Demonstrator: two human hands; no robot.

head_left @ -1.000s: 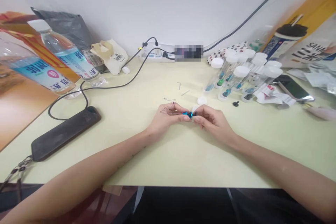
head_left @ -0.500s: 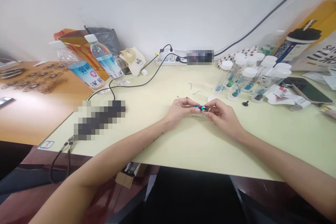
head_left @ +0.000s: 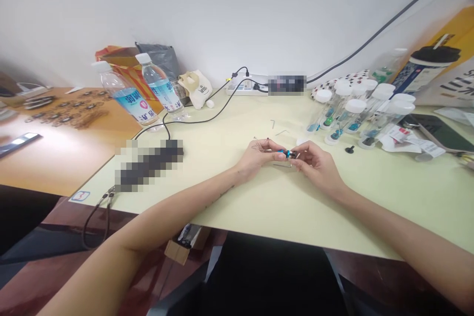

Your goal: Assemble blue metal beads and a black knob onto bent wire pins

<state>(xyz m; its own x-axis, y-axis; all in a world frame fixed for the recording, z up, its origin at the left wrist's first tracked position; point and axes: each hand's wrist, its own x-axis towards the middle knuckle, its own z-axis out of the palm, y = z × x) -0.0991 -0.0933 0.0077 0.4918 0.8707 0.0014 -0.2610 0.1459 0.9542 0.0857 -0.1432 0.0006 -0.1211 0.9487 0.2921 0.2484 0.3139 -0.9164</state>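
Note:
Above the table, my left hand (head_left: 259, 159) pinches a small blue and black part (head_left: 288, 154) from the left, fingers closed. My right hand (head_left: 319, 165) has its fingertips closed on the black right end of the same part. Thin wire loops (head_left: 256, 146) show at the back of my left fingers; whether they join the part I cannot tell. Just below the fingertips is an L-shaped hex key (head_left: 282, 165). Two more small bent keys, one upright hex key (head_left: 273, 123) and one slanted hex key (head_left: 282, 133), lie beyond the hands.
Several clear tubes with white caps (head_left: 355, 105) stand to the right, beside a small black flanged piece (head_left: 350, 149) and a phone (head_left: 440, 131). Two water bottles (head_left: 163, 90), a cable (head_left: 200, 121) and a blurred-out dark object (head_left: 150, 165) are on the left. A power strip (head_left: 252, 86) sits by the wall.
The whole view has shifted slightly, so things appear a little further right. Both hands keep their grip on the small part, with hardly any visible movement.

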